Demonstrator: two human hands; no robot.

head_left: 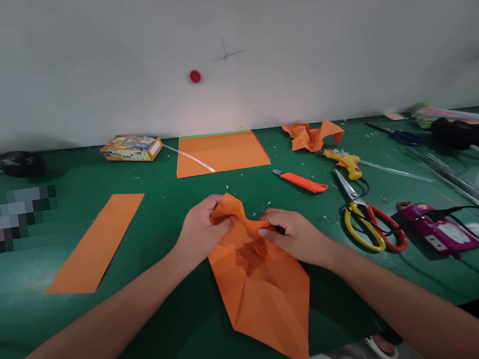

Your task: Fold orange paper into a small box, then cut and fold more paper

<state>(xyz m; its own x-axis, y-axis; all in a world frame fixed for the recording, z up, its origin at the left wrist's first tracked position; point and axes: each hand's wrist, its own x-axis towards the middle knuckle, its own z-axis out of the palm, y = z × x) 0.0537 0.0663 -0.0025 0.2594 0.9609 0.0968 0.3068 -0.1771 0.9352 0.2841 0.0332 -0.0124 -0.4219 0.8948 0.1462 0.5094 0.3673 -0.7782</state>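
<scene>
A creased sheet of orange paper (pixel 269 294) is held up over the front of the green table, its lower point hanging toward me. My left hand (pixel 204 229) pinches its upper left edge between thumb and fingers. On the upper right edge, my right hand (pixel 294 231) grips the paper the same way, with the thumb on top. Between the two hands the paper is bunched and folded, and shallow creases spread out from its middle. Some fingertips are hidden behind the paper.
Ahead lie a stack of orange sheets (pixel 222 152), a small box (pixel 132 148) and an orange cutter knife (pixel 302 182). Crumpled orange paper (pixel 312 135), a yellow glue gun (pixel 344 163), scissors (pixel 368 221) and a purple power socket (pixel 440 227) with cables are rightward. An orange strip (pixel 97 244) lies left.
</scene>
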